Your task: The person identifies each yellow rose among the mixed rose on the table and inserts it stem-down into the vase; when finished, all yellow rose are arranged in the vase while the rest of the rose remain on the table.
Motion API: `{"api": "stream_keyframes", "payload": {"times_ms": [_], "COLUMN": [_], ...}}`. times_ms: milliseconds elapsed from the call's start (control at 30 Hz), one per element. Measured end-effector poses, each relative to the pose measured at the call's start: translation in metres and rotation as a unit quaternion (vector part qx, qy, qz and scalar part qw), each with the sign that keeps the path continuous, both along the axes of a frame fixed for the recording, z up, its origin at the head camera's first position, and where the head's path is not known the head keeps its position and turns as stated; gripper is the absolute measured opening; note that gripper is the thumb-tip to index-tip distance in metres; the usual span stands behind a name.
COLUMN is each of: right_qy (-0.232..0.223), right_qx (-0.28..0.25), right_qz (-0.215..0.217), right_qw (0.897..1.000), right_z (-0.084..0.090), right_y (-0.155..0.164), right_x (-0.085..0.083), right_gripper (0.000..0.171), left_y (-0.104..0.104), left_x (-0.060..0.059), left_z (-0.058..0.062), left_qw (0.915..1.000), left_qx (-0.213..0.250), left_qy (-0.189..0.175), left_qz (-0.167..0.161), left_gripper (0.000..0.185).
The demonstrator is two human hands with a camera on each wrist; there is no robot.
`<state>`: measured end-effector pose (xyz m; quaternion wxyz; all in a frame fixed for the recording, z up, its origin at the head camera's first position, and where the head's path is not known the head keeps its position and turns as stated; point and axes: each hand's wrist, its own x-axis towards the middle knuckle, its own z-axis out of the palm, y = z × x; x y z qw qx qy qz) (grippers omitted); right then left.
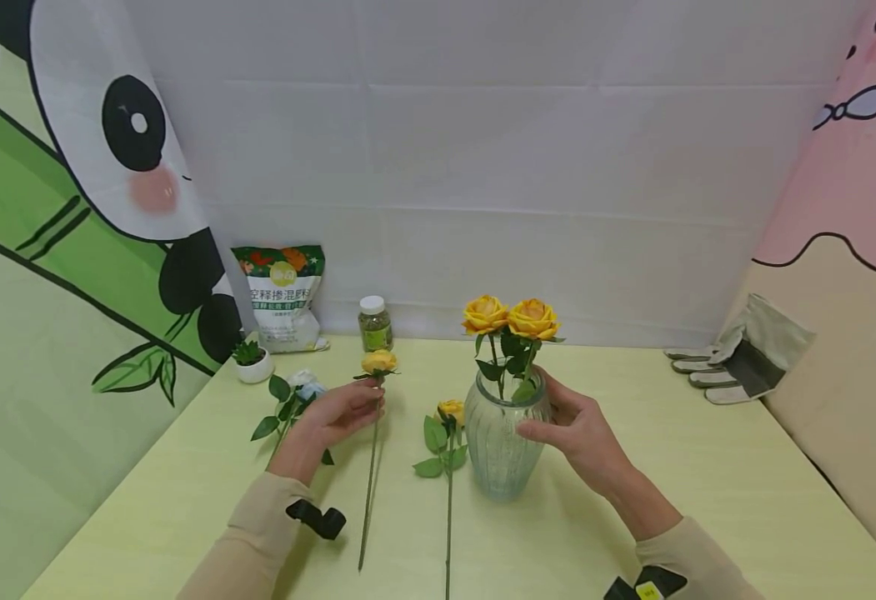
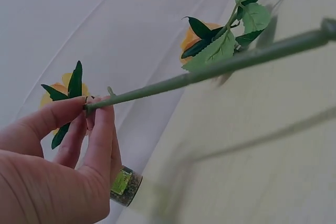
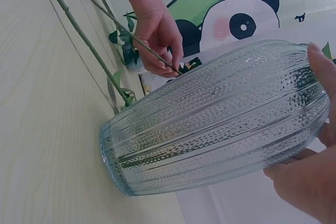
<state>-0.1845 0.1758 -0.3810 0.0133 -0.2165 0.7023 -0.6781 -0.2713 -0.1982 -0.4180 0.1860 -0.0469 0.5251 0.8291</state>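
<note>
My left hand pinches the stem of a yellow rose just below its bloom. The bare stem slants across the left wrist view, and its lower end points toward me. My right hand grips the upper side of a ribbed clear glass vase, thumb in front and fingers behind, partly hidden. Two yellow roses stand in the vase, their blooms above its rim. Between the left hand and the vase, another yellow rose lies on the table with its stem toward me.
A pale blue rose with green leaves lies behind my left wrist. Along the back stand a small potted succulent, a printed bag and a white-lidded jar. Grey-white gloves lie at the right edge of the table.
</note>
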Motion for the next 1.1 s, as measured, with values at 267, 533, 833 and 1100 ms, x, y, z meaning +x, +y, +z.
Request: {"api": "stream_keyframes", "payload": {"times_ms": [267,533,833,1100], "right_qy": [0.0,-0.004,-0.002,0.003], "right_qx": [-0.009,-0.011,-0.007,-0.011], "right_qz": [0.002,0.004,0.004,0.008], "right_qw": [1.0,1.0,1.0,1.0], "right_z": [0.0,0.0,-0.001,-0.001], "right_y": [0.0,-0.001,-0.001,0.0], "right_x": [0.0,0.001,0.001,-0.001], "right_gripper": [0.085,0.085,0.085,0.085], "left_y": [-0.004,-0.008,-0.013,-0.011], "left_x": [0.0,0.004,0.003,0.008], "left_z": [0.004,0.009,0.016,0.03], "left_qw": [0.9982,0.9935,0.9856,0.9745], "left_qx": [0.056,0.109,0.168,0.22], "left_qy": [0.006,0.014,-0.02,-0.03], "left_qz": [-0.02,-0.03,0.011,0.033], "left_gripper": [0.018,0.026,0.03,0.024]}}
